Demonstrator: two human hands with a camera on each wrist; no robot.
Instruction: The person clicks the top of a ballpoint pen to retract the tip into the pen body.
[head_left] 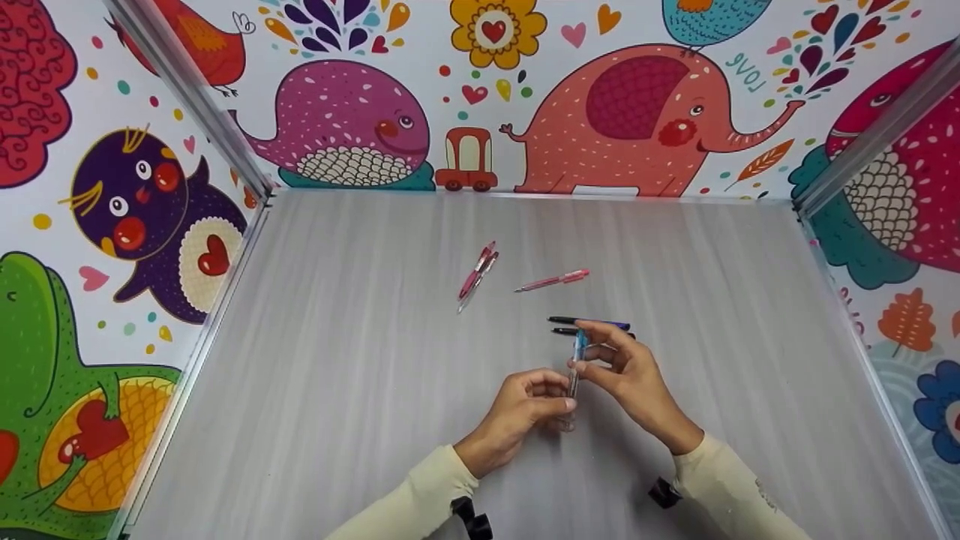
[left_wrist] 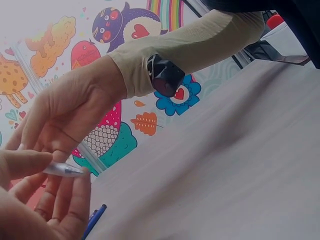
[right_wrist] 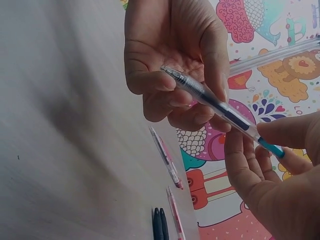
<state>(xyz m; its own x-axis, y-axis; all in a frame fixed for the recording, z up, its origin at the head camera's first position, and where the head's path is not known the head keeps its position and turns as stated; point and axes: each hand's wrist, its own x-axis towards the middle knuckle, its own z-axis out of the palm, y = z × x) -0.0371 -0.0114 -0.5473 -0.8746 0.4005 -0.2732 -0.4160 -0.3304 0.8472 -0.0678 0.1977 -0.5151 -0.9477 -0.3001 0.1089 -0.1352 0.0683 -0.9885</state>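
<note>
A clear-barrelled pen [right_wrist: 220, 107] with a blue end and a dark refill is held between both hands above the table. My left hand [head_left: 521, 409] grips it near the tip, thumb and fingers around the barrel. At the blue end, my right hand [head_left: 634, 375] pinches it between thumb and fingers. The left wrist view shows the pale tip of the pen [left_wrist: 65, 170] poking out past the left thumb. Just beyond the right hand, two dark pens [head_left: 589, 322] lie side by side, partly covered by its fingers in the head view.
Farther back on the grey table [head_left: 337, 300] lie two pens close together, one pink [head_left: 474, 277] and one with a clear tip [head_left: 469, 298]. A lone pink pen [head_left: 553, 280] rests to their right. Cartoon-printed panels [head_left: 480, 112] and metal posts [head_left: 202, 90] border the table.
</note>
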